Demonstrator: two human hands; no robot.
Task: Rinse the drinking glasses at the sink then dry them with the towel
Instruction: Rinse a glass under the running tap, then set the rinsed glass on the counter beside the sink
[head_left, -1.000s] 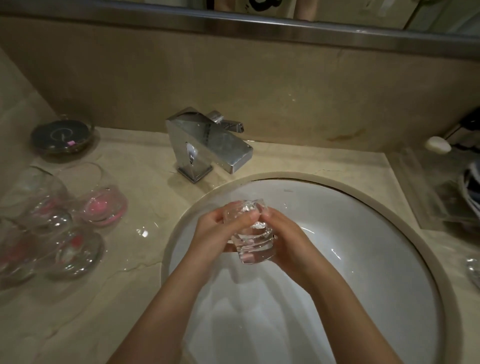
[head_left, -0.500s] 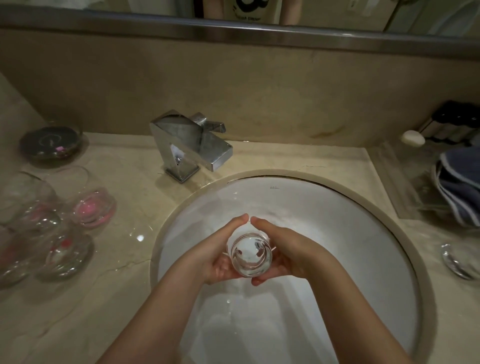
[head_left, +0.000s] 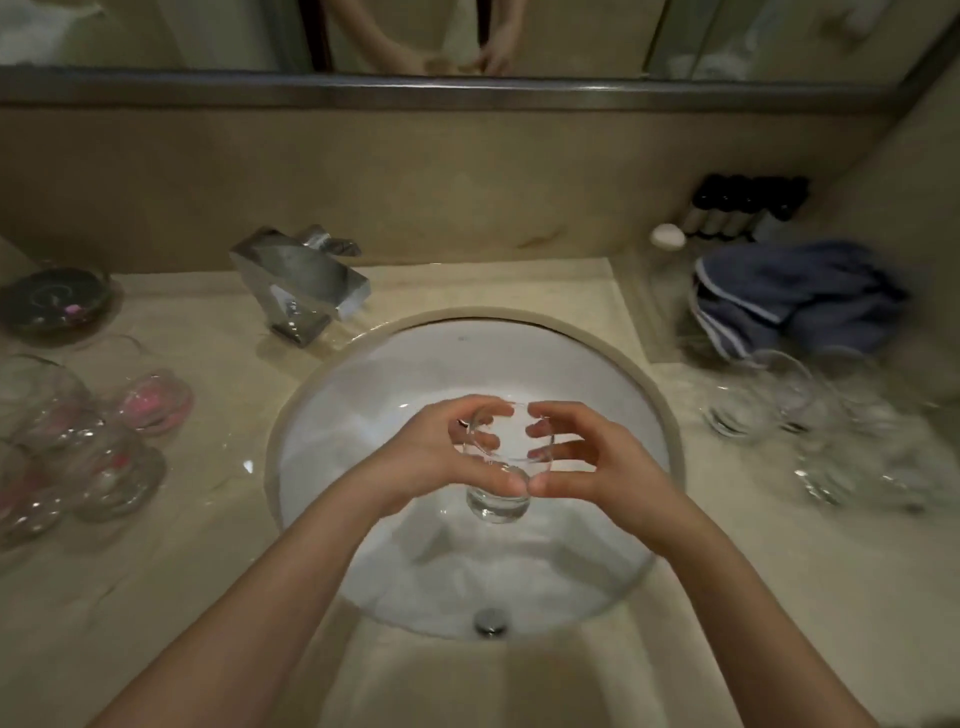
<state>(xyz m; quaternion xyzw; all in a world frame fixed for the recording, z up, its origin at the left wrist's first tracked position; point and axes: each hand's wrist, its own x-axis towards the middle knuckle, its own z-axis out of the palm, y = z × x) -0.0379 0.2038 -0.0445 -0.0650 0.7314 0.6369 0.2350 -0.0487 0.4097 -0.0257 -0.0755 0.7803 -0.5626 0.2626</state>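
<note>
Both the left hand (head_left: 441, 452) and right hand (head_left: 597, 457) curl around one glass (head_left: 498, 467) held upright over the sink (head_left: 363, 395), apparently rinsed; pink-stained glasses (head_left: 78, 441) wait on the table's (head_left: 208, 545) left, clear glasses (head_left: 810, 415) stand right, and the towel (head_left: 800, 296) lies unused.

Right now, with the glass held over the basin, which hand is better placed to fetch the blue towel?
Right hand. The crumpled blue striped towel lies on the counter's right side, beyond the white round sink; the left hand also grips the clear drinking glass and could likely keep it.
</note>
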